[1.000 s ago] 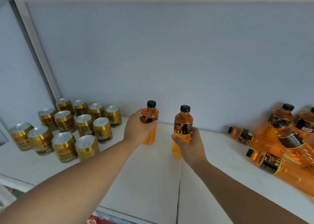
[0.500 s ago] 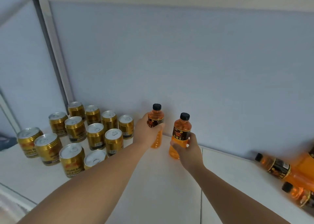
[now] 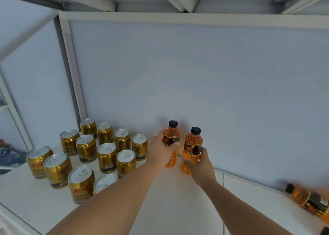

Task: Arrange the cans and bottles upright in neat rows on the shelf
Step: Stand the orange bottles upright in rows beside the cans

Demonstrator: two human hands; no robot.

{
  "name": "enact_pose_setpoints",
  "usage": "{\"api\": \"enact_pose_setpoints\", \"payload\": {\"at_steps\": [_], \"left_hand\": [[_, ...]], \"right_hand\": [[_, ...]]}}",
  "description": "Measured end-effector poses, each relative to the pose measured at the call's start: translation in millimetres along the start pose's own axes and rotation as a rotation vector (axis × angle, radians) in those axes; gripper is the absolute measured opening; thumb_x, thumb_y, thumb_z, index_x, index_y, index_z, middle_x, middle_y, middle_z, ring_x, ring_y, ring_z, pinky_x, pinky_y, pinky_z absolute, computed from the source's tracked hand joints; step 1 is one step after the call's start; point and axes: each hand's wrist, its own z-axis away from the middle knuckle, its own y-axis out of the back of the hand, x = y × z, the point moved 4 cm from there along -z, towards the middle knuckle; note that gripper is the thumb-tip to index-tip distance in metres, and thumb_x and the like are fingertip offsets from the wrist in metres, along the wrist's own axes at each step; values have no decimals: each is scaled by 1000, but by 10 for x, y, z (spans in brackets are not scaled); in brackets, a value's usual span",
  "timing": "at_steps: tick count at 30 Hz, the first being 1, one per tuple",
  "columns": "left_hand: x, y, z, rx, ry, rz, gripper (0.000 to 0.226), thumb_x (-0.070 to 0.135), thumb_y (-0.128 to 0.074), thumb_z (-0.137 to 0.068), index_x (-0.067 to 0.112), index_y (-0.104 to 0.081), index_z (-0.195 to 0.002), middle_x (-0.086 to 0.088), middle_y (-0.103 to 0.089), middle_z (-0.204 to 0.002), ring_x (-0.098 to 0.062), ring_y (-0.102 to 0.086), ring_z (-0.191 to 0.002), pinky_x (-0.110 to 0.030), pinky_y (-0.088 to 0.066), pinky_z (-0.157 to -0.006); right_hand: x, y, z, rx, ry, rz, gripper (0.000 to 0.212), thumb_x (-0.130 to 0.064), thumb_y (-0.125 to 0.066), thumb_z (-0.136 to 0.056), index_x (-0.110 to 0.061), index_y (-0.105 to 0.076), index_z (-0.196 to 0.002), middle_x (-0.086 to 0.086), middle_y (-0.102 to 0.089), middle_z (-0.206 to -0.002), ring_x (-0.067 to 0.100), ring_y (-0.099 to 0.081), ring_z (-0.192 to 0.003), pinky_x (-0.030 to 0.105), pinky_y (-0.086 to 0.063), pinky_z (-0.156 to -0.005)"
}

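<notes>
Two orange bottles with black caps stand upright near the shelf's back wall. My left hand (image 3: 162, 150) grips the left bottle (image 3: 171, 136) round its black label. My right hand (image 3: 198, 165) grips the right bottle (image 3: 192, 145) low on its body, a little nearer to me. Several gold cans (image 3: 106, 156) with silver tops stand upright in rows on the left of the white shelf (image 3: 178, 199). Another orange bottle (image 3: 309, 199) lies on its side at the far right edge.
A grey-blue back panel (image 3: 195, 83) closes the shelf behind the bottles. A white post (image 3: 71, 71) and side panel bound the left. Another black cap (image 3: 324, 231) shows at the bottom right corner.
Both hands have carried their bottles back toward the wall and nearer the cans. The view has swung left and up, so most of the lying bottles on the right have left the frame.
</notes>
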Motion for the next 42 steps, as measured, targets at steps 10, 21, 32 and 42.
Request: {"api": "enact_pose_setpoints", "payload": {"at_steps": [10,21,32,42], "left_hand": [[21,-42,65,-4,52,-181,23,30,-76,-85,24,-63,-102,1,-70,-99,-22,-68,-96,-28,-48,-76],[-137,-183,691,-177,302,-322,31,32,-69,-93,14,-62,-117,-5,-66,-115,-26,-64,-109,-29,-46,-81],[670,-1232,1873,-520,44,-260,10,25,-69,-87,18,-67,-79,-4,-63,-83,-20,-64,-76,-35,-56,-78],[1409,-2155,2951,-743,-10,-109,22,31,-71,-92,18,-74,-109,-3,-72,-104,-18,-68,-95,-26,-48,-79]], "right_hand": [[122,27,125,-49,-133,167,89,-45,-77,-82,-20,-25,-150,-11,-51,-90,4,-53,-69,20,-43,-50],[390,652,801,21,-100,271,65,-49,-67,-90,-18,-43,-143,0,-55,-140,19,-57,-121,28,-47,-87],[881,1824,2011,244,-116,216,48,-43,-66,-91,-25,-52,-133,-10,-58,-126,9,-55,-111,24,-43,-85],[1364,2890,3076,490,-202,191,40,-35,-69,-91,-20,-57,-126,-5,-62,-118,10,-55,-101,23,-40,-83]]}}
